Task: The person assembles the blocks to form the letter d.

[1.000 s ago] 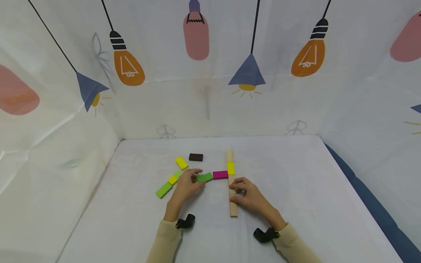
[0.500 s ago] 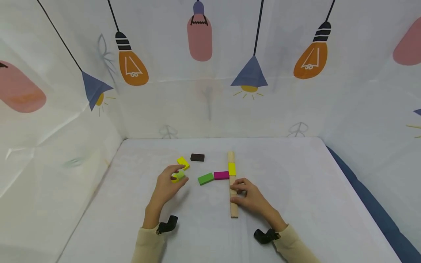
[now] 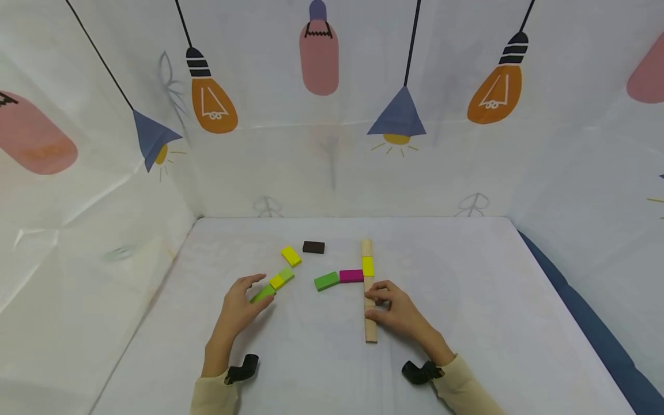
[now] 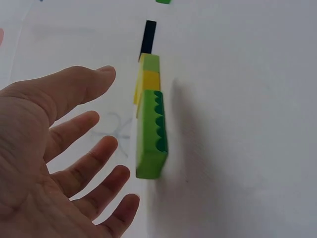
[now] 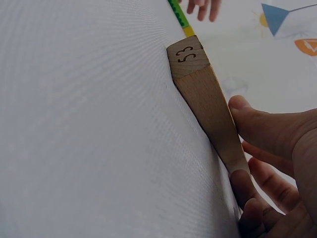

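Note:
My left hand (image 3: pixel 240 308) is at the near end of a slanted row, thumb and fingers spread around a green block (image 3: pixel 263 294) without gripping it. In the left wrist view a gap shows between the fingers and the green block (image 4: pixel 152 134). Behind it in the row come a yellow block (image 3: pixel 277 282) and a light green block (image 3: pixel 287 273). My right hand (image 3: pixel 396 308) holds the upright row of wooden blocks (image 3: pixel 370 331) between thumb and bent fingers. The number 53 shows on the end of a wooden block (image 5: pixel 188 54) in the right wrist view.
A magenta block (image 3: pixel 351 276) touches the wooden row, with a green block (image 3: pixel 327 281) at its left end. A yellow block (image 3: pixel 368 266) sits within that row. Farther back lie a loose yellow block (image 3: pixel 291 256) and a dark brown block (image 3: pixel 313 247) on the white table (image 3: pixel 441 259).
My left hand has left the green block beside the magenta one and moved left and toward me, to the near end of the slanted row. The right hand stays on the wooden blocks.

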Available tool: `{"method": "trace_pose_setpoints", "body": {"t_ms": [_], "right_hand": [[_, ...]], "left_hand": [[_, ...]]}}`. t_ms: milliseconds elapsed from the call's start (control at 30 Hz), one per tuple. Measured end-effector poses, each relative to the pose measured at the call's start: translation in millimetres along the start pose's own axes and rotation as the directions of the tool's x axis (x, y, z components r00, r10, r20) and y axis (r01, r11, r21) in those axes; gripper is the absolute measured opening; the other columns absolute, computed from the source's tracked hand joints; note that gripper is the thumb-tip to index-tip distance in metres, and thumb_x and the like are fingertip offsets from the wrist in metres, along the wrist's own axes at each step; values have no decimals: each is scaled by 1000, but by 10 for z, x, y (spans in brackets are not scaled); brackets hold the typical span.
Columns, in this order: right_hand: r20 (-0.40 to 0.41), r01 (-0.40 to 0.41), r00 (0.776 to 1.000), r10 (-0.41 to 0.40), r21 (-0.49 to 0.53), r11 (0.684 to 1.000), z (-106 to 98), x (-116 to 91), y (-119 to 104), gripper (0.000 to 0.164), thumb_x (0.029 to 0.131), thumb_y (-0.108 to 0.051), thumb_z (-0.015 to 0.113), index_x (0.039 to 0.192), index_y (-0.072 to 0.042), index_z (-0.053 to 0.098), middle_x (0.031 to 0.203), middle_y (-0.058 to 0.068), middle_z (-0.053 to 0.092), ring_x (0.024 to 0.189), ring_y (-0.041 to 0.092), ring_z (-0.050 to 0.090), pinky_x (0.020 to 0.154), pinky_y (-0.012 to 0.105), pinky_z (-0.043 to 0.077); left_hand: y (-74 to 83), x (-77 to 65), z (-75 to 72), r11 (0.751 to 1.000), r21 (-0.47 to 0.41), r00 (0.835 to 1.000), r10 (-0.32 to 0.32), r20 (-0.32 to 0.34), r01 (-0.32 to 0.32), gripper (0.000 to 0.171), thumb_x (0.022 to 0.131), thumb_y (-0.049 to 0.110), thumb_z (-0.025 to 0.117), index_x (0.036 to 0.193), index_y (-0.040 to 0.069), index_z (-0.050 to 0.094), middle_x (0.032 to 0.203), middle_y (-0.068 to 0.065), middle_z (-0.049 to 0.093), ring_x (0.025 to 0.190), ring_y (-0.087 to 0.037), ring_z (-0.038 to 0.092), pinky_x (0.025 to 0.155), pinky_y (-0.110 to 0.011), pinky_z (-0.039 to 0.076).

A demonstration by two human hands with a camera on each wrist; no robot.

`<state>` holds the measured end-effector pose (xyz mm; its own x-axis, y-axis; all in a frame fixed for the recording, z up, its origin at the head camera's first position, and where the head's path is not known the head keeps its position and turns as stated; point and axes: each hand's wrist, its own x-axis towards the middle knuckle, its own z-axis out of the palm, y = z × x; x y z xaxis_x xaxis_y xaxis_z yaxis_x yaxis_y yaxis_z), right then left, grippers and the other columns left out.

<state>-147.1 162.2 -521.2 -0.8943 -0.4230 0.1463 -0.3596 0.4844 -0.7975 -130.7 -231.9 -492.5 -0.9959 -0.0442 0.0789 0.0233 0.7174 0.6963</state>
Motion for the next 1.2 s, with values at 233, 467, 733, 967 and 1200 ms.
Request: {"method": "trace_pose_setpoints", "body": {"t_ms": [233, 467, 733, 967, 1200], "right_hand": [[-5, -11, 1000, 11, 10, 1000, -2, -7, 11, 43, 86, -25, 85, 123, -6, 74, 125, 7, 62, 98, 17, 58, 80, 25, 52], [-3, -16, 1000, 16, 25, 1000, 12, -5, 7, 43, 85, -24, 85, 123, -6, 74, 125, 7, 62, 98, 16, 57, 78, 23, 51], [-14, 2, 1000, -2, 22, 1000, 9, 9, 13, 43, 84, -21, 86, 123, -6, 75, 122, 6, 62, 96, 17, 58, 78, 23, 51], [-13, -3, 1000, 3, 5, 1000, 4, 7, 5, 42, 85, -21, 86, 122, -6, 75, 122, 5, 62, 96, 15, 57, 78, 23, 50], [-10, -23, 1000, 23, -6, 1000, -1, 9, -7, 43, 85, -23, 85, 123, -7, 75, 122, 4, 62, 96, 14, 57, 79, 25, 50]], "left_hand": [[-94, -41, 42, 1000, -1, 999, -31, 10, 31, 59, 88, 17, 81, 141, 7, 60, 139, -21, 59, 116, -37, 61, 95, -53, 53], [-128, -34, 64, 994, 27, 995, -103, -5, 103, 53, 88, 15, 79, 138, 5, 63, 138, -22, 58, 108, -34, 64, 90, -48, 54], [-99, -42, 73, 992, 12, 992, -125, 11, 125, 47, 88, 11, 77, 133, 3, 66, 127, -19, 65, 105, -31, 62, 89, -45, 53], [-96, -37, 83, 994, 24, 994, -106, 6, 106, 40, 87, 10, 77, 125, 0, 71, 119, -18, 68, 97, -27, 63, 83, -40, 54], [-87, -37, 64, 996, 30, 997, -82, 4, 82, 38, 86, 11, 77, 123, 0, 73, 117, -19, 69, 96, -28, 65, 81, -40, 55]]}}
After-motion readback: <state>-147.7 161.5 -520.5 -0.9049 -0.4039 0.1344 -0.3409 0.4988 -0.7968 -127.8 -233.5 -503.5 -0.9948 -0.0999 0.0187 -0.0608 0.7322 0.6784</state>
